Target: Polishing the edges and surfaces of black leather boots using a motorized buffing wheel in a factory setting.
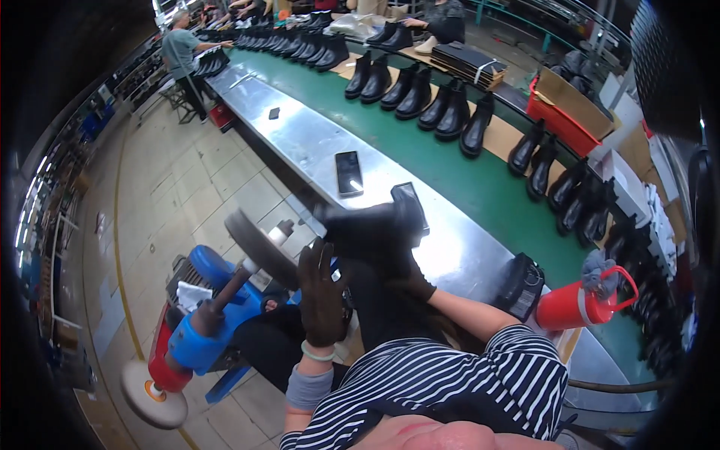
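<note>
A black boot (371, 229) is held between both gloved hands just in front of the steel bench edge. My left hand (321, 294), in a dark glove, supports the boot from below and left. My right hand (409, 271), also gloved, grips its right side under the sole. The dark spinning buffing wheel (260, 247) of a blue and red polishing machine (196, 330) sits just left of the boot, a short gap away.
A steel bench (300, 142) carries two phones (349, 172) and a black pouch (521, 281). Behind it a green conveyor (480, 191) holds several black boots. A red jug (581, 304) stands at right. A person (180, 52) works far left. A white buffing wheel (154, 394) sits low.
</note>
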`<state>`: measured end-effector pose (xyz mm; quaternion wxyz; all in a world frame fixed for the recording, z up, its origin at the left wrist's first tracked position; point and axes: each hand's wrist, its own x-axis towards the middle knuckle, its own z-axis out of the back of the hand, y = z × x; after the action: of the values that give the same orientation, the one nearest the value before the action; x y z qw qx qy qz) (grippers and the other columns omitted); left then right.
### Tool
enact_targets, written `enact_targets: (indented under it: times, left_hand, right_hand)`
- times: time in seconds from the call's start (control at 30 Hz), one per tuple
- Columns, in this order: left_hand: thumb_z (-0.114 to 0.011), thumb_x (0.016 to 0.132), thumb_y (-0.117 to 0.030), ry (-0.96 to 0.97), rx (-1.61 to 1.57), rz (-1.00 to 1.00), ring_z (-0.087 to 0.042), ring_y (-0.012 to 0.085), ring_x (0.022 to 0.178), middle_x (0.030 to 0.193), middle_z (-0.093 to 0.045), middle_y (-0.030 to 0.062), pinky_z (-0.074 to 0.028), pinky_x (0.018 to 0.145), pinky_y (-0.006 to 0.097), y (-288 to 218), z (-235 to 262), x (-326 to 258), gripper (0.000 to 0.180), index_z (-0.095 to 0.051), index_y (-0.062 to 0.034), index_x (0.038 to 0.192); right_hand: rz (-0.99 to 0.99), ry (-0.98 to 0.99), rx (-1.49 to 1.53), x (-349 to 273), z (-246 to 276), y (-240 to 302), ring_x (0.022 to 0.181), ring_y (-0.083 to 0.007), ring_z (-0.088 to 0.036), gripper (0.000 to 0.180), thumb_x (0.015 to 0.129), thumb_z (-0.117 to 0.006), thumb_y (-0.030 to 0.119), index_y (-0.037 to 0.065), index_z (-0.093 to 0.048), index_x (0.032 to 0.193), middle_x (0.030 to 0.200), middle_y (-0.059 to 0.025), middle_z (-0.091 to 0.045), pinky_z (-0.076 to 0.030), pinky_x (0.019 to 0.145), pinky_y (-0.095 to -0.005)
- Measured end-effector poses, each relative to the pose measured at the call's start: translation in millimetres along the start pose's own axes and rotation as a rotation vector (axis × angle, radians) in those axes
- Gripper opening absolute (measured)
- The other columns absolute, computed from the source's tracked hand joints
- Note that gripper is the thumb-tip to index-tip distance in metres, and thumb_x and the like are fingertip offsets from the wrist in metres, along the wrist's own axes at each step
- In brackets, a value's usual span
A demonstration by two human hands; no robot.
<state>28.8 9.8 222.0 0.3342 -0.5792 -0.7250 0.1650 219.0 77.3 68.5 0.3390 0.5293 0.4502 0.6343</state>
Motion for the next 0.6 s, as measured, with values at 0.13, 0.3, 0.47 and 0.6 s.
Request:
enact_targets:
  times: [0.13,0.3,0.47,0.6]
  left_hand:
    - [-0.042,0.094,-0.033,0.25,0.379,0.1,-0.033,0.033,0.131,0.141,-0.034,0.0165,-0.033,0.103,0.048,8,-3,4,0.058,-0.025,-0.0036,0.141]
    - [-0.035,0.098,-0.027,0.159,0.454,0.343,-0.049,0.0275,0.12,0.129,-0.048,0.0182,-0.038,0.101,0.036,27,35,-7,0.044,-0.037,0.0017,0.132]
    - [-0.036,0.098,-0.029,0.124,0.493,0.592,-0.056,0.0237,0.111,0.12,-0.056,0.0165,-0.043,0.096,0.034,64,49,-11,0.041,-0.045,0.002,0.125]
    - [-0.037,0.097,-0.019,0.218,0.728,0.527,-0.059,0.0209,0.104,0.119,-0.057,0.014,-0.05,0.084,0.03,75,66,-19,0.034,-0.044,0.0013,0.124]
  right_hand:
    - [-0.288,-0.219,0.77,40,86,-7,0.129,-0.029,-0.035,0.079,0.073,-0.063,0.016,0.004,-0.025,0.141,0.142,-0.0179,-0.032,-0.025,0.109,-0.041]
    - [-0.089,-0.071,1.131,126,227,9,0.107,-0.0435,-0.052,0.075,0.072,-0.061,0.034,0.0,-0.034,0.134,0.131,-0.0308,-0.04,-0.048,0.084,-0.0511]
    - [-0.114,-0.728,1.501,128,380,-101,0.079,-0.0281,-0.057,0.058,0.084,-0.055,0.043,-0.006,-0.044,0.114,0.1,-0.0227,-0.055,-0.047,0.062,-0.0325]
    - [-0.338,-1.191,1.154,161,346,-156,0.078,-0.0282,-0.054,0.041,0.086,-0.052,0.036,0.004,-0.047,0.11,0.098,-0.0182,-0.056,-0.047,0.066,-0.0389]
